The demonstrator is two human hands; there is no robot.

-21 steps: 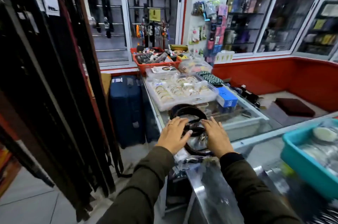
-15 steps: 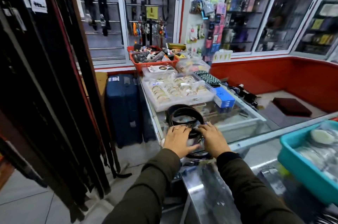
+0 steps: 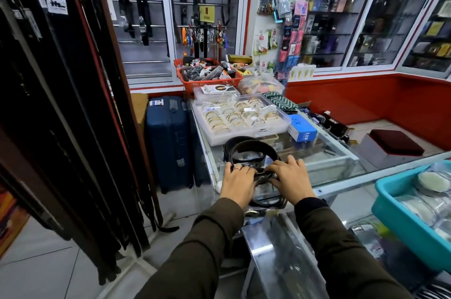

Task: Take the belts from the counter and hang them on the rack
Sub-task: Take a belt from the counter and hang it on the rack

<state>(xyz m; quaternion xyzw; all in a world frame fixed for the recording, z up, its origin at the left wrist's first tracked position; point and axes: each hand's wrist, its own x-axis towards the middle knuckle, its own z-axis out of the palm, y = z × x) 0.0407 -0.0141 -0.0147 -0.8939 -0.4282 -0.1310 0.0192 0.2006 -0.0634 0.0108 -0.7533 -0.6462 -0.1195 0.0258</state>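
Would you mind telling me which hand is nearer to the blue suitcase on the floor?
Left. The left hand rests on the coiled belts at the counter's edge beside the blue suitcase; the right hand lies farther across.

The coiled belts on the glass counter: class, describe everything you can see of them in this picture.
The coiled belts are dark, black or very dark brown, and look like leather. They lie in loose overlapping loops on the glass counter, just in front of the clear tray of bangles. Their exact number cannot be told. A shiny metal buckle part shows between the hands. The left hand and right hand both rest on the near loops, fingers curled onto them. The near ends reach the counter's front edge.
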